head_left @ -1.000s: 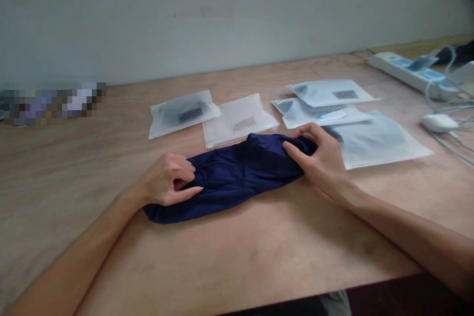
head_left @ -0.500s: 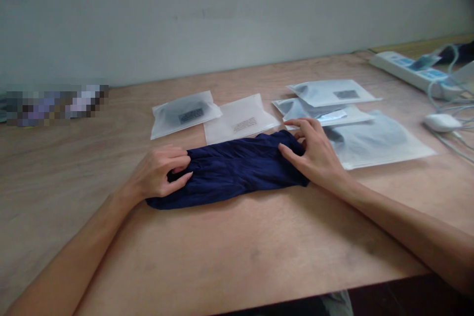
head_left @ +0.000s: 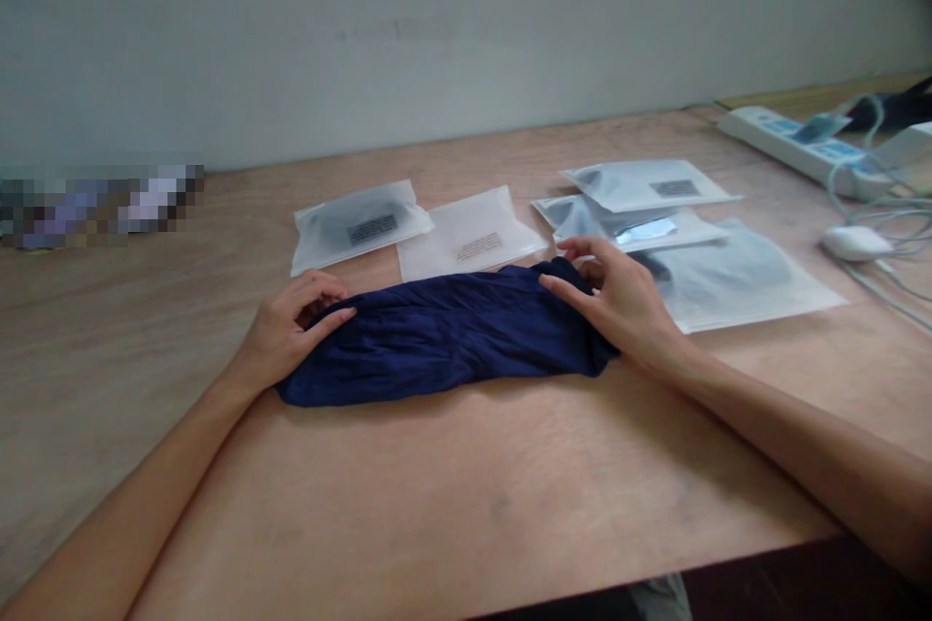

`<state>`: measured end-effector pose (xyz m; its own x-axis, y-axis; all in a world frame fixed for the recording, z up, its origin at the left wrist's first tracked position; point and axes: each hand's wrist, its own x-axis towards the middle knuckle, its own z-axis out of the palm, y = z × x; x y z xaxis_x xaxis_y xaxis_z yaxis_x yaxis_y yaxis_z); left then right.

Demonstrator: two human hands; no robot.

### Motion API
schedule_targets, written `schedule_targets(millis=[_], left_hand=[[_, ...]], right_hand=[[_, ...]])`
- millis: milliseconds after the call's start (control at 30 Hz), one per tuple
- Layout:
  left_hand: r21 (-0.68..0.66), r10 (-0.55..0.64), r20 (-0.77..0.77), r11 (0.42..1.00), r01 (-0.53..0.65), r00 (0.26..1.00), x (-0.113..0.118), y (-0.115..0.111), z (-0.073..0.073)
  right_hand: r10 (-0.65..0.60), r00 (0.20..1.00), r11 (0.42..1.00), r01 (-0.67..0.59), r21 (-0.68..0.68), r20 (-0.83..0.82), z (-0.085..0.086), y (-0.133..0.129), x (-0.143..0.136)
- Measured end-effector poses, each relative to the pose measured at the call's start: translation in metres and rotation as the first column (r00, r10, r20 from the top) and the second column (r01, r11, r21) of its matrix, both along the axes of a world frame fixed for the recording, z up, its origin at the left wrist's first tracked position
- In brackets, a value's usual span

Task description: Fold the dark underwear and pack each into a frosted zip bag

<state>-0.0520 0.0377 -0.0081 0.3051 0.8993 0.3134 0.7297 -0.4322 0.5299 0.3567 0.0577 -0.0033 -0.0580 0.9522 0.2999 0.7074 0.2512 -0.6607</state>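
Navy cloth [head_left: 444,340]: wrinkled on counter [head_left: 466,485], between near and back edges
Left hand [head_left: 287,325] grip: pinching cloth's far-left corner
Right hand [head_left: 618,296] grip: at cloth's right end, can't tell if grasping
Frosted bags [head_left: 466,233]: beyond cloth, toward back edge
Power strip [head_left: 801,151]: back edge, right

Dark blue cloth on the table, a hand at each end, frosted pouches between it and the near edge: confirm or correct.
One mistake: the head view shows the frosted pouches beyond the dark blue cloth, toward the wall. On the table, the cloth has the left hand and right hand at its ends.
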Motion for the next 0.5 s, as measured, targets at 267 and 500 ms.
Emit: schedule_targets(millis=[267, 500], left_hand=[[-0.135, 0.165, 0.205, 0.981, -0.139, 0.965, -0.003, -0.005, -0.001], [-0.174, 0.185, 0.465, 0.978, -0.115, 0.866, 0.000, -0.015, 0.003]], right_hand=[[0.019, 1.000, 0.993, -0.021, 0.112, 0.018, -0.003, 0.001, 0.000], [-0.014, 0.945, 0.986, 0.067, 0.150, -0.328, -0.003, -0.002, -0.005]])
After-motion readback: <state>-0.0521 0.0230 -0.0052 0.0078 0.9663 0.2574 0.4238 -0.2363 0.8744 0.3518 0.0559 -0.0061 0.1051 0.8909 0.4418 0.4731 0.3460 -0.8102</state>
